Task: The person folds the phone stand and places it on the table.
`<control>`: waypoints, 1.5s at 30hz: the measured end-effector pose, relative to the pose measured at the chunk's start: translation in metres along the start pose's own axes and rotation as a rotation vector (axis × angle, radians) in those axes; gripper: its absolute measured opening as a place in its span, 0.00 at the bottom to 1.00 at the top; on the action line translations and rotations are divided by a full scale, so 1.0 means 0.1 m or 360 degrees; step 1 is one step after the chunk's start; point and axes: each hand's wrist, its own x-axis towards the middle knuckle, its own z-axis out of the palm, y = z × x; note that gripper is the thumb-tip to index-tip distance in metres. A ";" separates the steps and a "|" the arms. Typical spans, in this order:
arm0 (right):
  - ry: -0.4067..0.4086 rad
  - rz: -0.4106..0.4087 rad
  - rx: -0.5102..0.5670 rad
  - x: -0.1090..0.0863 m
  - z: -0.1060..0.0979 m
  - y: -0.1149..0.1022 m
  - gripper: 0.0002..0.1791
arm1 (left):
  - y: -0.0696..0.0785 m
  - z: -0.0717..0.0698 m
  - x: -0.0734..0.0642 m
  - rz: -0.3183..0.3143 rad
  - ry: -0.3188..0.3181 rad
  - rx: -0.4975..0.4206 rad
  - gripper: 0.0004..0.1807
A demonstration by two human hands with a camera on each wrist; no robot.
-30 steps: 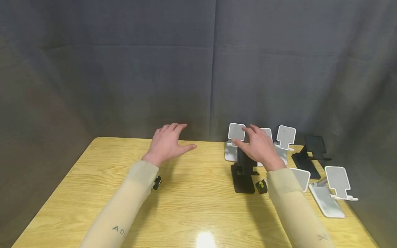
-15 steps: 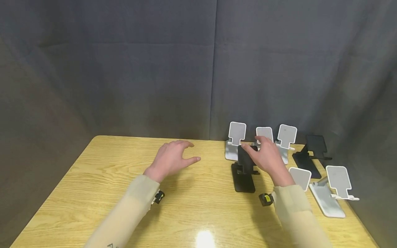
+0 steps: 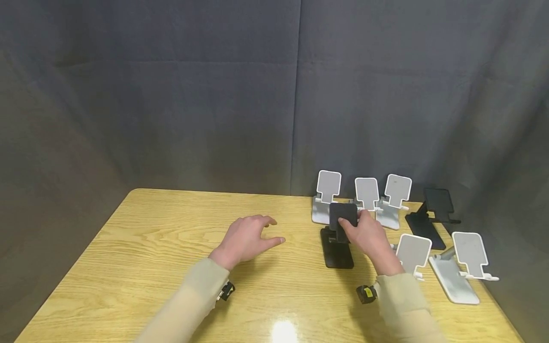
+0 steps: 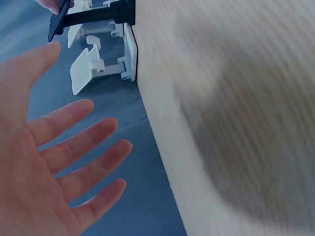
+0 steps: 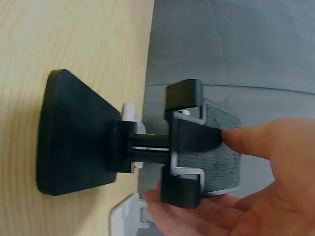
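Observation:
My right hand (image 3: pixel 369 236) pinches the upper plate of a black phone stand (image 3: pixel 339 255), whose flat base rests on the wooden table. In the right wrist view the thumb presses the plate's front pad (image 5: pixel 211 172), while the fingers reach behind it. Two lip hooks and a double-rod neck show there. Over the middle of the table is my left hand (image 3: pixel 246 240), thumb and fingers spread and holding nothing. The left wrist view shows its palm (image 4: pixel 29 187) facing the camera, fingers apart.
White-and-grey phone stands, one of them the back-left stand (image 3: pixel 329 186), surround the black one. A second black phone stand (image 3: pixel 437 205) is at the back right. Two white stands, including the front-right stand (image 3: pixel 469 255), are nearer. A dark curtain (image 3: pixel 206 119) hangs behind the table (image 3: pixel 141 247).
My right hand has come down and nearer, from hovering above the black phone stand to gripping its plate. My left hand has also lowered and moved slightly right, remaining spread.

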 end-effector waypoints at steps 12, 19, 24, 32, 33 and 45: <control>-0.0013 -0.0113 0.0430 0.04 0.06 0.04 0.17 | 0.03 0.14 -0.03 -0.0018 -0.0049 -0.0067 0.32; -0.0018 -0.0222 0.0726 0.04 0.00 -0.08 0.11 | 0.06 0.10 0.01 -0.0031 -0.0027 -0.0123 0.35; 0.0025 -0.0342 0.0866 -0.01 -0.09 -0.23 0.10 | 0.09 0.09 0.05 -0.0129 -0.0073 -0.0260 0.50; 0.0032 -0.0497 0.0962 -0.15 -0.19 -0.51 0.09 | 0.16 0.10 0.06 -0.0226 -0.0128 -0.0491 0.57; 0.0026 -0.0516 0.0984 -0.17 -0.20 -0.54 0.09 | 0.17 0.11 0.06 -0.0227 -0.0130 -0.0496 0.56; 0.0008 -0.0677 0.1195 -0.29 -0.13 -0.82 0.09 | 0.27 0.12 0.02 -0.0182 -0.0308 -0.0995 0.37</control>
